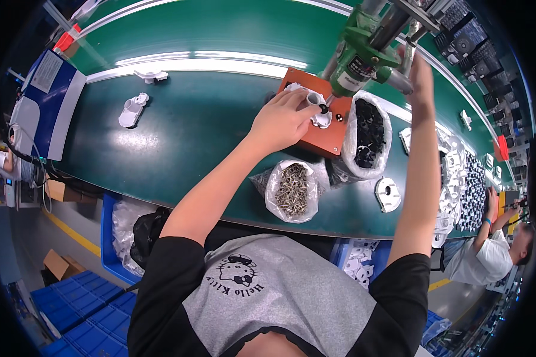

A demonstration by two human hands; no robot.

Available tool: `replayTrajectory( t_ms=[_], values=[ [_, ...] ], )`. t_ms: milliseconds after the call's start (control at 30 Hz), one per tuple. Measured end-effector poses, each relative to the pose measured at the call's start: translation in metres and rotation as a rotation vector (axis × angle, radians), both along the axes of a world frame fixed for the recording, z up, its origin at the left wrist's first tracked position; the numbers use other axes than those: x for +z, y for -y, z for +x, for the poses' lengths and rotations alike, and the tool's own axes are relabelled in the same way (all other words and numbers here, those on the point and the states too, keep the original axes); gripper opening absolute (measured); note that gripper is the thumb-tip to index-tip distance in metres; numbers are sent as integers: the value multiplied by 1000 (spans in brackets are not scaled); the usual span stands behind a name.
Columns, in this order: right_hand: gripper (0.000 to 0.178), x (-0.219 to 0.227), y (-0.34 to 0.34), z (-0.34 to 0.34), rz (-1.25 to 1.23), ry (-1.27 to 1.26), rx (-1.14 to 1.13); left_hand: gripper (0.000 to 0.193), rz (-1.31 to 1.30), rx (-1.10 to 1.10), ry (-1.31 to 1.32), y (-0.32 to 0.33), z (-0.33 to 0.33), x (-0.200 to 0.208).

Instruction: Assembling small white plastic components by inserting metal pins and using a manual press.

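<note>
My left hand is closed on a white plastic housing, which rests on an orange fixture block. A small black piece sits at the housing beside my thumb. Just above it is the tip of a green press. My right hand is raised at the press's right side, wrapped around its metal lever; some fingers are hidden behind it. Near the block lie a bag of black plastic parts and a bag of metal screws.
White housings lie on the green table at left, by a blue-and-white machine. A round white part and a pile of white parts are at right. A blue bin stands below; another person sits at right.
</note>
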State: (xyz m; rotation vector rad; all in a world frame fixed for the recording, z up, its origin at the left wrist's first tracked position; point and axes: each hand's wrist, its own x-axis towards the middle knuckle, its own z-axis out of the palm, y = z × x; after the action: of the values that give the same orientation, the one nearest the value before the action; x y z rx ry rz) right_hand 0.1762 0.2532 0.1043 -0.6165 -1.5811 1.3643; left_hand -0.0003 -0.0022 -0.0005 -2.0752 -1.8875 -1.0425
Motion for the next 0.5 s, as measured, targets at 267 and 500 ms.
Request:
replayTrajectory(
  t_ms=[267,500],
  values=[
    [24,129,-23,-58,394,-50,-55,27,24,13,0,1,3,3],
    [17,158,-56,-73,371,44,-129,26,53,47,-26,5,3,4]
  ],
)
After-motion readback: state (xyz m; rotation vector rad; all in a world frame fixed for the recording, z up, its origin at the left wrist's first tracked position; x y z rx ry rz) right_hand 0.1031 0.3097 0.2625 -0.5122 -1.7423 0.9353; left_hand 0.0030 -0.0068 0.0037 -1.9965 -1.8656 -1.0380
